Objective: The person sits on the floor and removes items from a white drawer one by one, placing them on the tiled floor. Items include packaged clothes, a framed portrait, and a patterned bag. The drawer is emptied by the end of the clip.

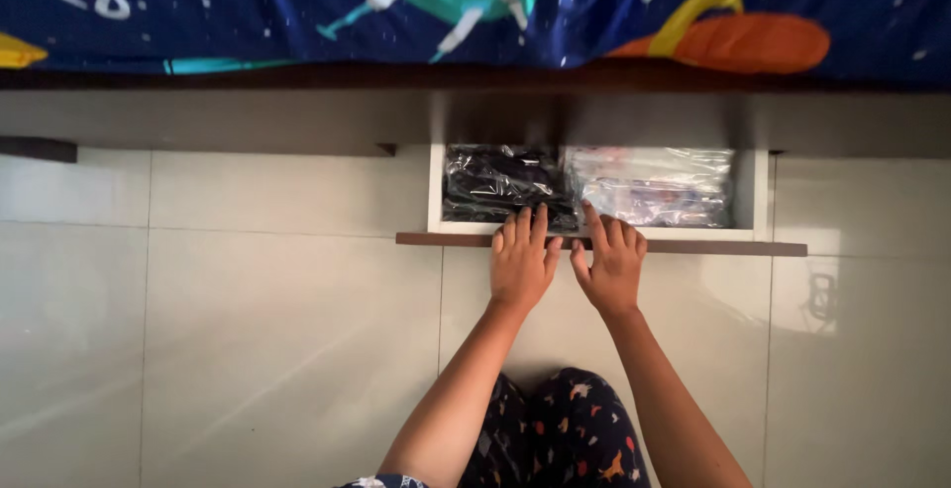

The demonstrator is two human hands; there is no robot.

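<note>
A white drawer [433, 191] with a dark brown front panel [723, 247] is pulled partly out from under a bed. Inside lie a clear bag of dark items [490, 181] on the left and a clear bag of pale items [659, 186] on the right. My left hand [521, 262] lies flat on the drawer front, its fingertips touching the dark bag. Beside it my right hand [608, 264] rests the same way on the front panel, fingers spread and reaching over the edge. Neither hand grips anything.
A bed with a dark blue space-print cover [248, 12] runs across the top, above a brown frame [198, 116]. Glossy pale floor tiles [248, 349] lie below. My patterned trouser legs [565, 438] show at the bottom.
</note>
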